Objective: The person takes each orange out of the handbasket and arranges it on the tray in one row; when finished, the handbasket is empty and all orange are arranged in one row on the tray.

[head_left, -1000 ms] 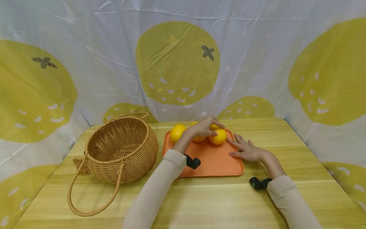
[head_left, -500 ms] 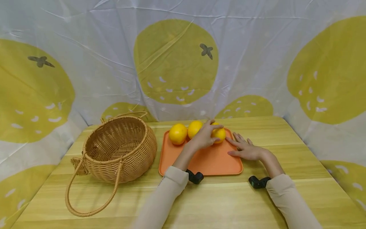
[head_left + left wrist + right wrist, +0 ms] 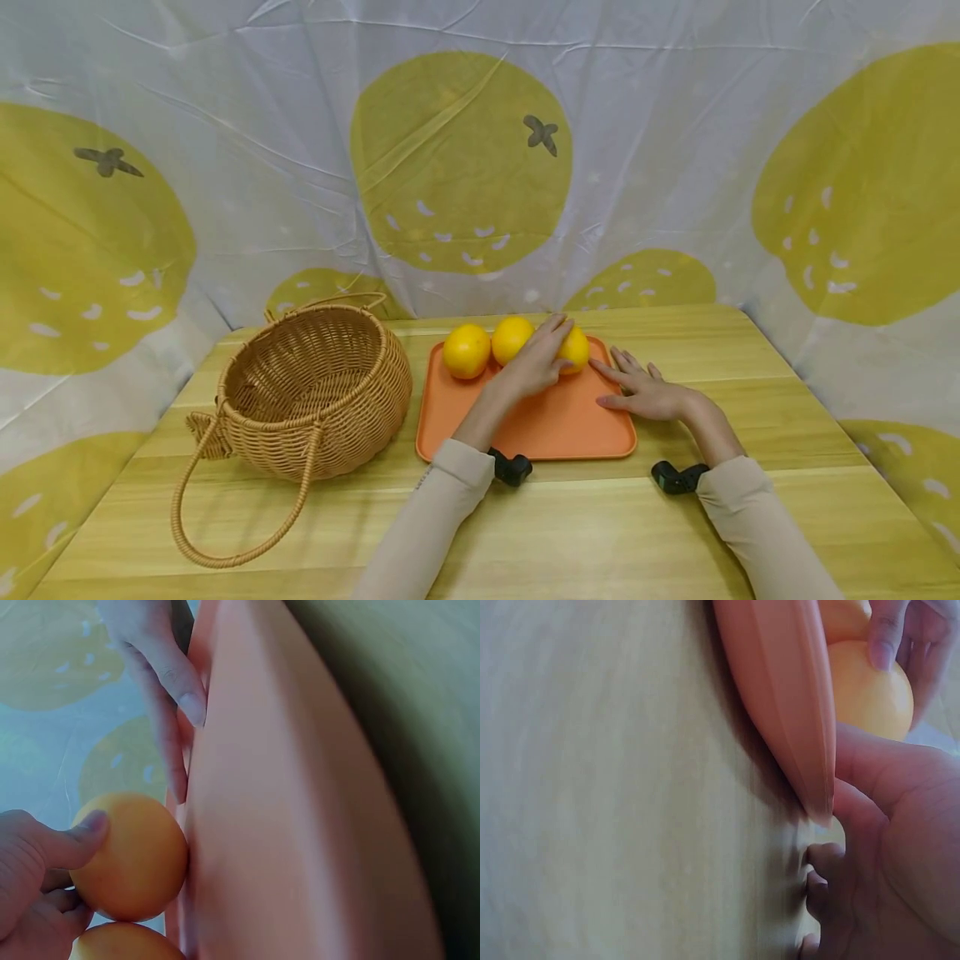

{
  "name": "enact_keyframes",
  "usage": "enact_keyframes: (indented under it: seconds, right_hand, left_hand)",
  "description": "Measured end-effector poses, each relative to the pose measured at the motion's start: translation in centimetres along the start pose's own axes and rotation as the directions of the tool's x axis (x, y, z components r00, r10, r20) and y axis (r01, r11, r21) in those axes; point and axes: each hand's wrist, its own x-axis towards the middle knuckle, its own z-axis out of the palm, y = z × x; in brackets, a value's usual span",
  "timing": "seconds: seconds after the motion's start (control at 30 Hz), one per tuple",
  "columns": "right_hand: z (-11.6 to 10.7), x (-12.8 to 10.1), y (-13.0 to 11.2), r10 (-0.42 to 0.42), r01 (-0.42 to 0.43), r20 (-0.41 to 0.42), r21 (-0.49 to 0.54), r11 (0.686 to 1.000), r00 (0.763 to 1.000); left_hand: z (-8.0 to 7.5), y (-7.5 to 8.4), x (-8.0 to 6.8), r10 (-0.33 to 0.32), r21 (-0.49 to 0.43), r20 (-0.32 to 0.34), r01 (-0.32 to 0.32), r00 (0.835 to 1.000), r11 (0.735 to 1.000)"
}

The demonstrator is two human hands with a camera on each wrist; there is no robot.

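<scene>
An orange tray (image 3: 540, 429) lies on the wooden table, with three oranges along its far edge. My left hand (image 3: 553, 348) reaches over the tray and grips the rightmost orange (image 3: 578, 348); the left wrist view shows my thumb (image 3: 75, 844) pressed on this orange (image 3: 135, 855). The middle orange (image 3: 511, 336) and the left orange (image 3: 466, 351) sit free beside it. My right hand (image 3: 628, 379) rests flat, fingers straight, on the tray's right edge (image 3: 780, 697), close to the gripped orange (image 3: 874, 690).
A wicker basket (image 3: 352, 417) with a loop handle lies tilted on the table left of the tray. A lemon-print cloth hangs behind and at both sides. Bare wooden table (image 3: 600, 517) runs in front of the tray.
My left hand has drawn back from over the middle orange to the rightmost one and curled round it. The right hand has stayed on the tray's edge.
</scene>
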Motion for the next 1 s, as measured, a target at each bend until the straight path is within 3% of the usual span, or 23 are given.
enact_keyframes:
  seconds: [0.13, 0.47, 0.73, 1.0]
  right_hand:
    - [-0.01, -0.04, -0.08, 0.0, 0.0, -0.003, 0.003, 1.0, 1.0]
    - [-0.02, -0.02, -0.16, -0.008, 0.008, -0.009, 0.001, 1.0, 1.0]
    - [-0.06, -0.14, -0.25, -0.007, 0.007, -0.013, -0.001, 1.0, 1.0]
    - [0.02, -0.09, -0.13, -0.008, 0.008, -0.009, 0.008, 1.0, 1.0]
  left_hand:
    - [0.16, -0.02, 0.25, 0.0, 0.002, -0.009, 0.0, 1.0, 1.0]
    - [0.74, 0.29, 0.31, -0.088, -0.032, -0.04, 0.086, 0.995, 0.996]
    - [0.66, 0.39, 0.18, -0.081, -0.014, -0.069, 0.08, 0.994, 0.997]
    - [0.46, 0.24, -0.03, -0.07, 0.068, -0.123, 0.079, 0.99, 0.995]
